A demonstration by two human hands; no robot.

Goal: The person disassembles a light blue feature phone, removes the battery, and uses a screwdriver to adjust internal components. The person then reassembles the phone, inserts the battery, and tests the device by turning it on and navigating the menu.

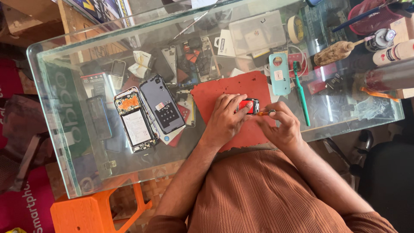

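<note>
My left hand (226, 117) rests on a red rubber mat (241, 88) and grips a small black and red device (250, 105), pinning it to the mat. My right hand (281, 125) pinches a small orange-handled screwdriver (264, 113), its tip against the device's right side. Both hands sit close together near the front edge of a glass table (64, 86). Left of the mat lie an opened phone with its insides showing (133, 120) and its dark back cover (161, 103).
A teal phone case (279, 73) and green toothbrush (302, 92) lie right of the mat. Phone parts, small phones, a clear plastic box (256, 30), tape roll (295, 23), brush (334, 52) and bottles crowd the far side. An orange stool (86, 211) stands below left.
</note>
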